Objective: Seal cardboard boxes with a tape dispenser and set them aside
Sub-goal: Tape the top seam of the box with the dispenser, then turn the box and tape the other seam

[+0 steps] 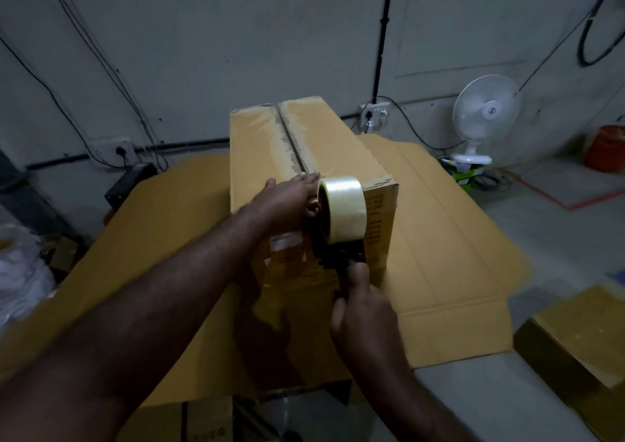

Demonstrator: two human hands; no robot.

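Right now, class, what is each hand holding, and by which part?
The right hand grips the tape dispenser by its black handle. The left hand holds nothing; it rests flat on the box top.

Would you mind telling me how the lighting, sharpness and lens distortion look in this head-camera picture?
Head view: dim; sheen on the tape roll and the taped seam of the cardboard box; arm shadows on the flattened cardboard; wide-angle bending at the edges; near forearms blurred.

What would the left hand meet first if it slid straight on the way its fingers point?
Probably the tape roll, just past the fingers of the left hand lying flat on the box. Depth is unclear: it might instead pass behind the roll, along the box top.
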